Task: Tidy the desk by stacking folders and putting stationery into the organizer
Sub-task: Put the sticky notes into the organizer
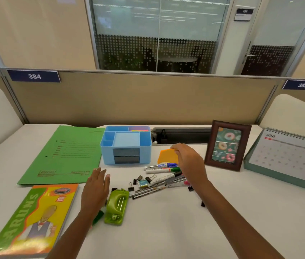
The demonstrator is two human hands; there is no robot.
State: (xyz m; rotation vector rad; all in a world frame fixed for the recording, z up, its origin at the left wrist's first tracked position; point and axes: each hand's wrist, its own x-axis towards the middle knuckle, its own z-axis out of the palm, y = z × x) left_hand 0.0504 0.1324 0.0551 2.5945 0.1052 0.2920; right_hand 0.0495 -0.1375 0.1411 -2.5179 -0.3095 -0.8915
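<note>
While the right hand pinches an orange sticky-note pad at its fingertips, seemingly just off the desk, the blue organizer stands just left of them. Markers, pens and binder clips lie below those fingers. The left hand hovers flat, fingers together, beside the green hole punch, the green folder beyond its fingertips.

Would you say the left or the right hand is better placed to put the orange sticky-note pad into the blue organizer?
Right. The right hand already touches the orange pad, just right of the organizer. The left hand hovers open, apart from the pad.
</note>
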